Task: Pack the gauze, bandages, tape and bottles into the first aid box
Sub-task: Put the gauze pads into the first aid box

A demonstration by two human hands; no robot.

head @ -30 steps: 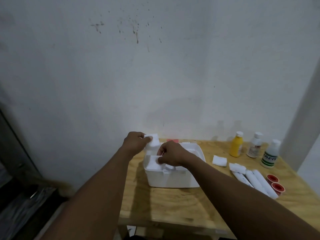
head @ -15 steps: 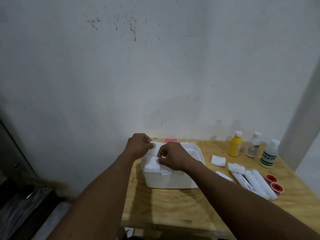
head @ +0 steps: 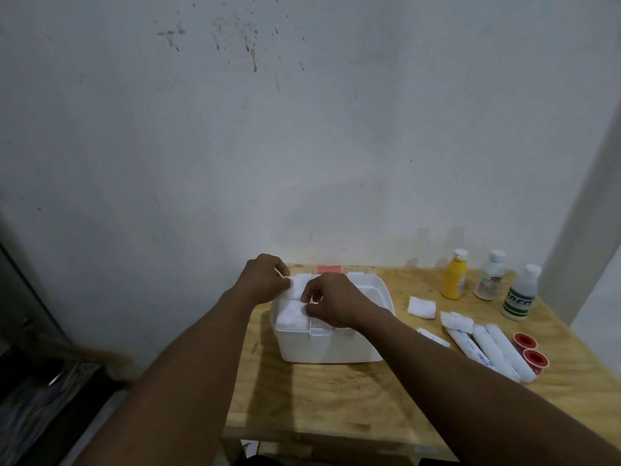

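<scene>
The left hand (head: 265,280) and right hand (head: 332,304) both pinch a white square gauze pad (head: 296,286) between them, over the open white plastic first aid box (head: 336,344) on the pale wooden table (head: 336,398)

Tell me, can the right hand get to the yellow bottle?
Probably yes. The yellow bottle stands right of the first aid box with open table between. But the right hand is pinching a gauze pad and must drop it first.
</scene>
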